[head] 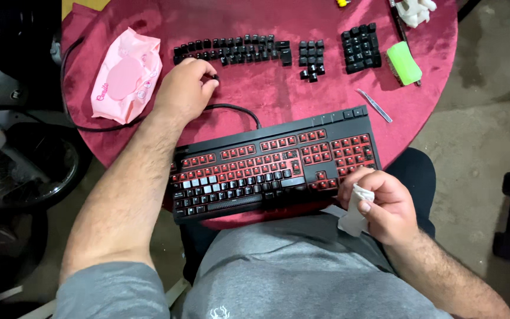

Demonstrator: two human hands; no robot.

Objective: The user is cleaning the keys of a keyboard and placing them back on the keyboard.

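Note:
A black keyboard (273, 168) with a red plate lies at the near edge of the round table; many of its keycaps are off, and some black and grey caps remain at the lower left. My left hand (183, 90) reaches forward and pinches a small black keycap (215, 77) just below the rows of removed keycaps (234, 49). My right hand (379, 204) rests at the keyboard's right end and grips a crumpled white wipe (356, 211).
Red cloth covers the table (278, 88). A pink pack of wipes (124, 74) lies at the left, smaller groups of loose keycaps (361, 47) and a green brush (404, 62) at the back right, and metal tweezers (375, 105) near them. The keyboard's cable (234, 108) curls behind it.

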